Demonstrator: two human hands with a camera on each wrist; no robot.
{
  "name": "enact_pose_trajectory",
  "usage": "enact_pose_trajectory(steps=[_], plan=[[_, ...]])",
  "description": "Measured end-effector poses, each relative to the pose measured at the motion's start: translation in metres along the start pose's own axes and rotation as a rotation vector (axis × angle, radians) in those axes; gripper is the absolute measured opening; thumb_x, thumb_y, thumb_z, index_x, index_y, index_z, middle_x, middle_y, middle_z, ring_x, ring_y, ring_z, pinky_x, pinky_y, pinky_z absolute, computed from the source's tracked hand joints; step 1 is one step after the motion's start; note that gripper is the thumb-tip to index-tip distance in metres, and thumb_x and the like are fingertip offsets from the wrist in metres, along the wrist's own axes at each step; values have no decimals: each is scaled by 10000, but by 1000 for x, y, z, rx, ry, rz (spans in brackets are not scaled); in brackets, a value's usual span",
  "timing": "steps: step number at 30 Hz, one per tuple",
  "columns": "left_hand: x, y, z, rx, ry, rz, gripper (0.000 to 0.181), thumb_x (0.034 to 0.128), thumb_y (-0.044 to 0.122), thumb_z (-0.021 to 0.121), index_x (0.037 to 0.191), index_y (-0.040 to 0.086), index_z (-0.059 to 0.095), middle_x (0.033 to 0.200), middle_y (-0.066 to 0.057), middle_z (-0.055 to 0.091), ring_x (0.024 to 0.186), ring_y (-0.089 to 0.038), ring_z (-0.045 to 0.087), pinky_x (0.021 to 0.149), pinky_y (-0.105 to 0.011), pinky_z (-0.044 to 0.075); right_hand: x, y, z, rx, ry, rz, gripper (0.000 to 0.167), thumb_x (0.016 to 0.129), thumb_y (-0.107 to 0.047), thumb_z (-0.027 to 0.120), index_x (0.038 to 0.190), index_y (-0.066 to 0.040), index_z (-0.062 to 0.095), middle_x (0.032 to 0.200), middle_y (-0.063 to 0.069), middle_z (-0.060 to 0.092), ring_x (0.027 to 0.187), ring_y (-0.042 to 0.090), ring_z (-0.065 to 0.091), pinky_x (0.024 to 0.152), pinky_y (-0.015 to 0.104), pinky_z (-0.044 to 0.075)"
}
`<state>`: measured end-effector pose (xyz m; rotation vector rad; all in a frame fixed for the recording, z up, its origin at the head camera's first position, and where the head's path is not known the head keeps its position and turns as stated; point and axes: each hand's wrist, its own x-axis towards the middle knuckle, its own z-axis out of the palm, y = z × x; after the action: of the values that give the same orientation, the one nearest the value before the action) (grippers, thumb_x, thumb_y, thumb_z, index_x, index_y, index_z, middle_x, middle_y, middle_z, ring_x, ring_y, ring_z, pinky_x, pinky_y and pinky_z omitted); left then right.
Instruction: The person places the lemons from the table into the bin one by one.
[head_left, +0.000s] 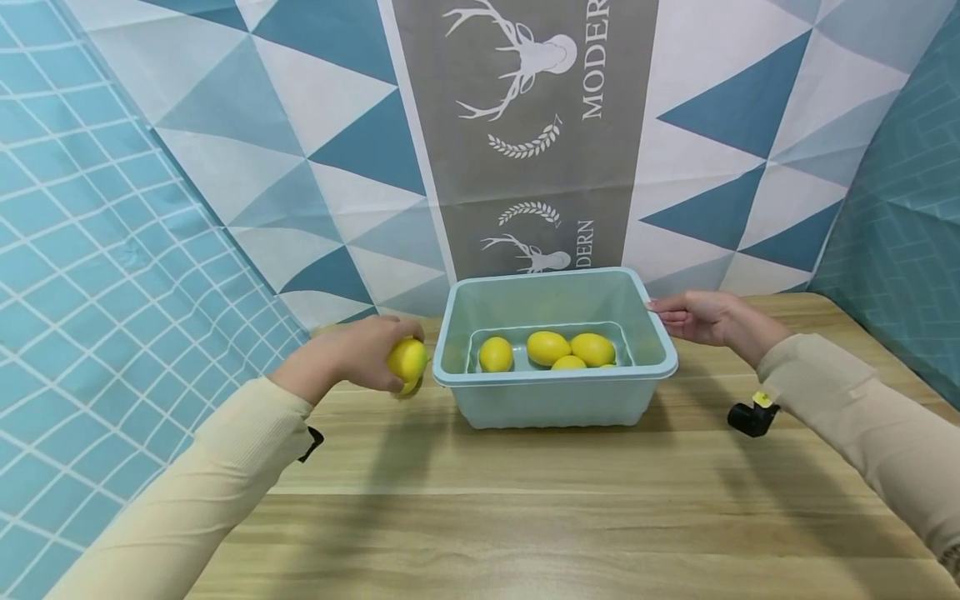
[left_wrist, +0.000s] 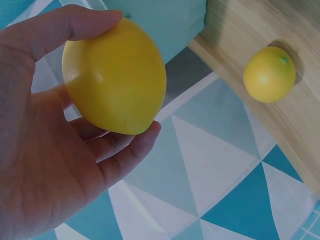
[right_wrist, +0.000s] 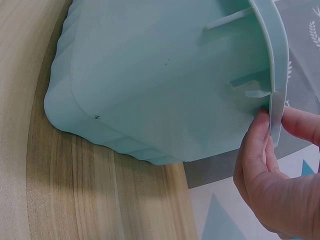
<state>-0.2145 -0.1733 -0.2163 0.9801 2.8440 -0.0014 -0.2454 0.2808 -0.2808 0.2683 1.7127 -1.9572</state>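
Note:
My left hand (head_left: 367,350) grips a yellow lemon (left_wrist: 117,77) just left of the light blue plastic basin (head_left: 551,404), thumb on one side and fingers curled on the other. In the left wrist view, a second lemon (left_wrist: 270,75) lies on the wooden table, apart from the hand. Several lemons (head_left: 547,347) sit on the basin's floor; the front wall partly hides some of them. At the basin's right side, my right hand (head_left: 697,317) pinches the rim (right_wrist: 278,75) between thumb and fingers.
The wooden table (head_left: 525,508) carries the basin near its back edge. Behind stands a patterned wall covering (head_left: 360,108), and a blue tiled one (head_left: 90,250) borders the left. A small black object with a yellow top (head_left: 752,417) appears beneath the right forearm.

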Motion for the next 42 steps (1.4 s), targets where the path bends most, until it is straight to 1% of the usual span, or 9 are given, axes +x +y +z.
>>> enact_pose_trajectory(steps=[3, 7, 10, 13, 17, 25, 33, 36, 42], plan=[[3, 2, -3, 0, -3, 6, 437, 667, 109, 741, 1074, 125, 584, 968, -55, 607, 821, -201, 534, 682, -316, 476, -1, 1, -1, -11, 1, 3, 168, 933, -112, 598, 799, -154, 690, 828, -47, 669, 780, 42, 641, 795, 181, 563], [9, 6, -7, 17, -6, -2, 465, 670, 128, 743, 1110, 114, 593, 947, -60, 627, 812, -206, 542, 675, -314, 483, -1, 1, -2, -12, 8, 2, 179, 936, -110, 593, 795, -158, 693, 818, -50, 678, 775, 41, 647, 795, 183, 564], [13, 9, -9, 23, -15, -16, 482, 671, 145, 744, 1128, 118, 596, 948, -59, 633, 811, -210, 548, 683, -312, 484, -1, 1, -1, 4, 8, 5, 182, 934, -106, 595, 792, -148, 702, 806, -44, 688, 764, 43, 655, 785, 186, 568], [18, 13, -12, 15, -19, -11, 478, 666, 137, 735, 1125, 120, 604, 949, -61, 639, 822, -217, 550, 691, -318, 483, -1, 1, -1, 13, 6, 7, 183, 932, -101, 597, 790, -141, 706, 803, -40, 694, 761, 46, 660, 780, 189, 570], [23, 17, -17, 8, -25, -12, 487, 669, 141, 729, 1140, 106, 607, 971, -69, 646, 846, -224, 551, 717, -330, 486, -1, 1, 0, 11, 6, 5, 178, 928, -96, 600, 788, -138, 701, 800, -40, 699, 765, 46, 667, 782, 189, 570], [30, 25, -27, 5, -60, -42, 561, 707, 183, 729, 1240, 117, 571, 1063, -82, 645, 914, -240, 558, 782, -366, 496, 0, -1, 1, 2, 3, 0, 193, 927, -89, 593, 775, -137, 702, 782, -42, 709, 756, 42, 677, 769, 182, 571], [37, 29, -33, 20, -58, -50, 564, 725, 194, 735, 1256, 131, 556, 1092, -91, 635, 942, -250, 557, 818, -387, 506, 0, -3, 2, 2, 4, 7, 185, 929, -96, 596, 779, -141, 696, 790, -44, 700, 762, 43, 669, 777, 184, 570], [39, 30, -35, 9, -62, -50, 574, 726, 180, 739, 1264, 136, 547, 1108, -92, 626, 960, -252, 551, 831, -390, 503, 0, -3, 2, 7, 2, 17, 186, 932, -98, 591, 782, -137, 695, 791, -43, 698, 762, 42, 666, 784, 183, 567], [43, 35, -38, -6, -55, -33, 580, 718, 174, 743, 1262, 142, 543, 1096, -87, 625, 948, -241, 551, 823, -374, 493, 0, -2, 1, 2, -12, 20, 197, 942, -94, 573, 792, -132, 694, 799, -40, 697, 767, 42, 665, 784, 182, 567]])
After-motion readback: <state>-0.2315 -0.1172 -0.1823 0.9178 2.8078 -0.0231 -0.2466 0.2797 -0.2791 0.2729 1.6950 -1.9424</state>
